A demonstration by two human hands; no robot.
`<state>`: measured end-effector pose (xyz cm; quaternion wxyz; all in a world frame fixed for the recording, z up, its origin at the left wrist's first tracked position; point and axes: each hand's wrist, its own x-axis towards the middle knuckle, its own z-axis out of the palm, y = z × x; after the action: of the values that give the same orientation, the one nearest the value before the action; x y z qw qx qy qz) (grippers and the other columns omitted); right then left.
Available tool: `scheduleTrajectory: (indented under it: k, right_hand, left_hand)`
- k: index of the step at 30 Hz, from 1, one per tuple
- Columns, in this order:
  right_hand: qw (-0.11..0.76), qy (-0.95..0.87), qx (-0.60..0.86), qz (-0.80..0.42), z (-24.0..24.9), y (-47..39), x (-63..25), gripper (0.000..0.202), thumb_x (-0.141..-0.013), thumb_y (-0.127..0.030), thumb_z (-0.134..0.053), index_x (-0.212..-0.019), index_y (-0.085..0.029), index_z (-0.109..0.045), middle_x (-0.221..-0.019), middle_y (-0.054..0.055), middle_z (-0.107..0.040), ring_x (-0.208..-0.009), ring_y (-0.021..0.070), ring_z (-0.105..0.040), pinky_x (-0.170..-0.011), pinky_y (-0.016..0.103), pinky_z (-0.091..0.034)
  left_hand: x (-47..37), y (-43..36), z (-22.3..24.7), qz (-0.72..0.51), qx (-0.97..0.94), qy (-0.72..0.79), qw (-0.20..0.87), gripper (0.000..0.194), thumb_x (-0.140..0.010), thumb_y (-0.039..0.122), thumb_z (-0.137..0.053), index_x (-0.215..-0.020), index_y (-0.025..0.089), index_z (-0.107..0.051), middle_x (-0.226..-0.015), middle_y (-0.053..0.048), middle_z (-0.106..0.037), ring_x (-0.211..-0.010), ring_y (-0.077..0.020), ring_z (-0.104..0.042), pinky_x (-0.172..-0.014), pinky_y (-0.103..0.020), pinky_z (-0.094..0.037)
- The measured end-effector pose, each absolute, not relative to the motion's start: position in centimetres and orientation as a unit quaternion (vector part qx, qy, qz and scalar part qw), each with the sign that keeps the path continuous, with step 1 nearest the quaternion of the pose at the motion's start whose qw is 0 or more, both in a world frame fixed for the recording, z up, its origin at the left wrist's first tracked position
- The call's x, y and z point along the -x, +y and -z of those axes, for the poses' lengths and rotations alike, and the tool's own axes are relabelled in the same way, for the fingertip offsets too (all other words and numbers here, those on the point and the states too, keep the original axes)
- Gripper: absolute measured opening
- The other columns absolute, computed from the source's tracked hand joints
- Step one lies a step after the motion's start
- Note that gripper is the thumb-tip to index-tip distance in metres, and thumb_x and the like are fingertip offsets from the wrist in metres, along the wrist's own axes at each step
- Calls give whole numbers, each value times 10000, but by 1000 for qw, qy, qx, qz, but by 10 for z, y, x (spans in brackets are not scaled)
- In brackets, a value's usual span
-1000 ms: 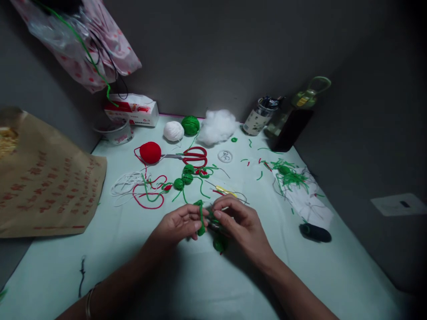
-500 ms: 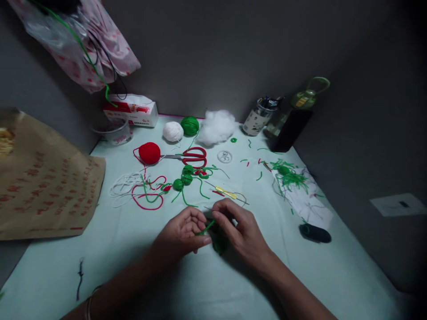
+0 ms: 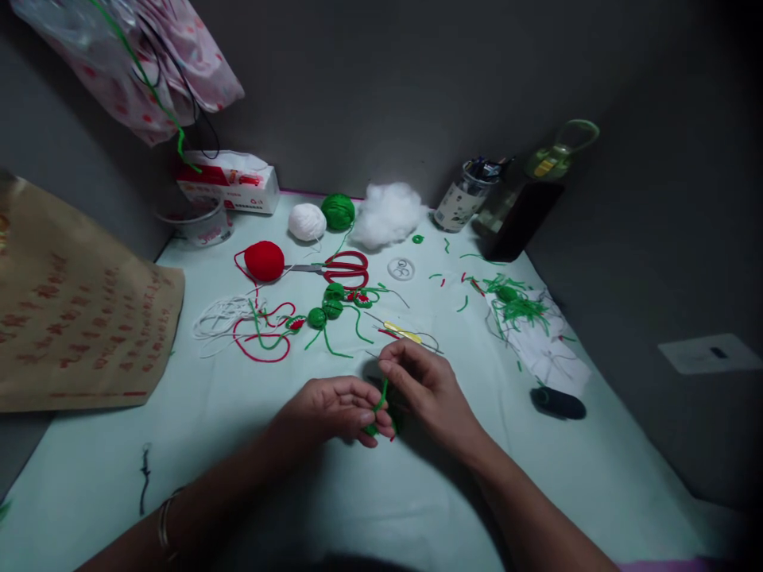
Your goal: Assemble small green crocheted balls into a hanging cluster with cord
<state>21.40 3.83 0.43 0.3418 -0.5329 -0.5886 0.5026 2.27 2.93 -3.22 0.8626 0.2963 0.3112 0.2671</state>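
My left hand (image 3: 339,409) is closed round a small green yarn piece (image 3: 370,430), mostly hidden by the fingers. A green strand (image 3: 383,392) runs up from it to my right hand (image 3: 414,381), whose thumb and index finger pinch it along with a thin needle or hook, its tip poking out to the left. Beyond the hands lie several green balls (image 3: 332,308), small red and green pieces (image 3: 361,299) and a yellow-handled hook (image 3: 402,331).
Red scissors (image 3: 346,270), a red yarn ball (image 3: 264,261), a white ball (image 3: 307,222), a green ball (image 3: 338,212) and stuffing (image 3: 389,215) lie behind. A paper bag (image 3: 89,310) stands left; a bottle (image 3: 524,208), pen holder (image 3: 463,199) and yarn scraps (image 3: 518,306) are right.
The green piece, earlier hanging below my right hand, now sits in my left fingers. My right hand has risen slightly, and the strand between the hands is more upright. The view has shifted a little.
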Motion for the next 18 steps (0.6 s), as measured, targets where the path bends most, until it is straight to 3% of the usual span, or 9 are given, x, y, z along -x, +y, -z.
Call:
scheduleTrajectory:
  k: [8,12,18]
  right_hand:
    - [441,-561,545,-440,-13,47,-224,107,-824,-294,-728,-771,-201,-726,-800,23,-619,-725,146,-543,-631,272,-430]
    - [442,-506,536,-512,-17,42,-224,151,-808,-339,-763,-774,-200,-713,-731,1,-592,-601,112,-495,-514,240,-405]
    - [431,-452,490,-608,-17,31,-211,141,-826,-330,-762,-835,-204,-699,-674,2,-652,-544,114,-565,-486,234,-436]
  left_hand:
    - [-18,33,17,-287,-269,363,844,309,-740,325,-851,-955,152,-711,-963,-98,-785,-903,-233,-757,-766,-312,-561]
    - [-17,33,13,-334,-257,407,810,279,-751,310,-846,-936,156,-705,-955,-77,-766,-946,-237,-747,-804,-309,-549]
    - [-14,33,20,-341,-274,426,792,334,-747,359,-834,-974,140,-726,-917,-101,-781,-846,-214,-729,-773,-311,-525]
